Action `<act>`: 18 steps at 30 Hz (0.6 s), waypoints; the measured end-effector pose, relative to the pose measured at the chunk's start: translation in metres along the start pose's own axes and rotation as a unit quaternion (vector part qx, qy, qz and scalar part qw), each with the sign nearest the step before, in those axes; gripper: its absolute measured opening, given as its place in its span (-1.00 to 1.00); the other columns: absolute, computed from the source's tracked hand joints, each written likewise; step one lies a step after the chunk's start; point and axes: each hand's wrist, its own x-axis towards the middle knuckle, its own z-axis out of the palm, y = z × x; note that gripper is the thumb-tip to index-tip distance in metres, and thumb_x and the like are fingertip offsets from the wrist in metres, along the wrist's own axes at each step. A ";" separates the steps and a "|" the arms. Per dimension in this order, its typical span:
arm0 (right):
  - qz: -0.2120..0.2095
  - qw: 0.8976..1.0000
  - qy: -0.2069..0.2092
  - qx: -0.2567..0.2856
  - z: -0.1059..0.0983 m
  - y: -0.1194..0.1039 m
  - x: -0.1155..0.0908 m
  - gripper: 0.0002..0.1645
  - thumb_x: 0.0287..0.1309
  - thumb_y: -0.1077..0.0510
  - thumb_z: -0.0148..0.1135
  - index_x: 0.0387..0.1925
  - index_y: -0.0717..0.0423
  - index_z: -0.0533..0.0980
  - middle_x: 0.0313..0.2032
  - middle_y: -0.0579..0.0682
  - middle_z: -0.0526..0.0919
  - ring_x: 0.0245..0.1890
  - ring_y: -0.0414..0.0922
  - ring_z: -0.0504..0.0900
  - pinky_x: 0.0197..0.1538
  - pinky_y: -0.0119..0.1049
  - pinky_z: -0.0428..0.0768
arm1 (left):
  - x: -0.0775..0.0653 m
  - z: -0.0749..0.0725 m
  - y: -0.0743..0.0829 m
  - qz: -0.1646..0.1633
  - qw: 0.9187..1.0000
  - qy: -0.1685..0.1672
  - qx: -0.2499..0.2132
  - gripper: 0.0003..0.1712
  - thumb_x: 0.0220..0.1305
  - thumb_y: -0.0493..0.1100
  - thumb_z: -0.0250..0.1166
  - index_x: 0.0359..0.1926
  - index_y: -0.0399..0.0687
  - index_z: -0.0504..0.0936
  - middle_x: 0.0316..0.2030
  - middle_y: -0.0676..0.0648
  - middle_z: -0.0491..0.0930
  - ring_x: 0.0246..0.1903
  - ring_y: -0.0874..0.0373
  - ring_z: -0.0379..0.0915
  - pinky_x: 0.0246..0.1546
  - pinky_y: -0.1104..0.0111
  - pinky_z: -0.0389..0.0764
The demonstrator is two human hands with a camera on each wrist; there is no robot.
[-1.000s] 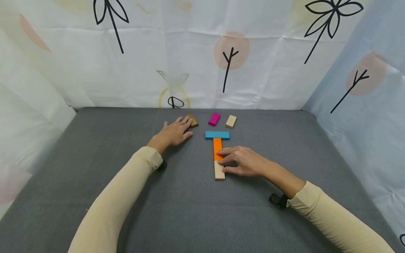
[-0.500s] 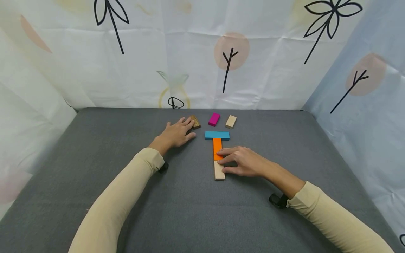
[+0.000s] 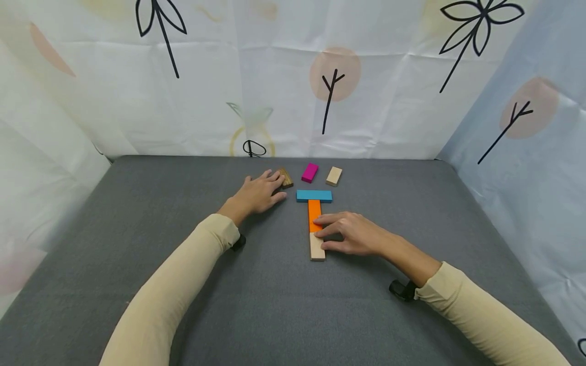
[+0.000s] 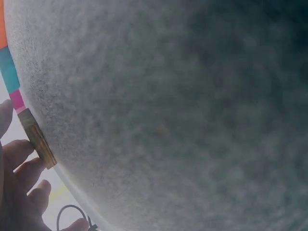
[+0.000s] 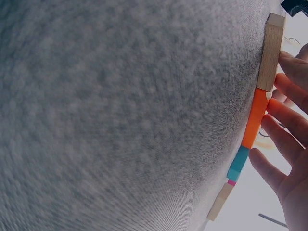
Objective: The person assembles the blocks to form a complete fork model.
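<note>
My left hand (image 3: 257, 194) touches a brown wooden block (image 3: 286, 178) with its outstretched fingertips; the hand covers part of the block in the head view. In the left wrist view the same brown block (image 4: 37, 139) lies against the fingers. My right hand (image 3: 354, 234) rests its fingertips on an orange block (image 3: 314, 213) and a pale wooden block (image 3: 317, 248). Those two lie end to end in a line. Across the far end of the orange block lies a blue block (image 3: 314, 195), making a T shape.
Behind the T lie a magenta block (image 3: 310, 173) and a short pale block (image 3: 334, 176), apart from each other. A grey cloth (image 3: 284, 315) covers the table. Printed white curtains (image 3: 389, 101) stand at the back and sides.
My left hand has slid the brown block a little to the right and toward me. The right hand and the other blocks have not moved.
</note>
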 end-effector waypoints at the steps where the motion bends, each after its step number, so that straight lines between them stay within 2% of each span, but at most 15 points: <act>1: 0.000 1.000 0.000 0.000 0.000 0.000 0.000 -0.63 0.24 0.04 0.38 0.04 0.09 0.69 0.23 0.12 0.57 0.25 0.03 0.53 0.20 0.05 0.51 | 0.000 0.000 0.000 0.001 1.000 0.001 0.000 -0.27 0.56 0.20 -0.09 0.57 -0.03 0.07 0.55 -0.08 0.00 0.53 -0.08 -0.18 0.35 -0.29 0.02; 18: 0.003 1.000 0.004 0.003 0.001 0.000 0.000 -0.61 0.22 0.03 0.39 0.04 0.10 0.69 0.23 0.11 0.56 0.25 0.02 0.53 0.21 0.00 0.51 | 0.003 -0.001 0.008 0.004 1.000 -0.004 0.013 -0.25 0.55 0.23 -0.09 0.56 -0.03 0.10 0.54 -0.07 0.03 0.53 -0.06 -0.14 0.35 -0.26 0.06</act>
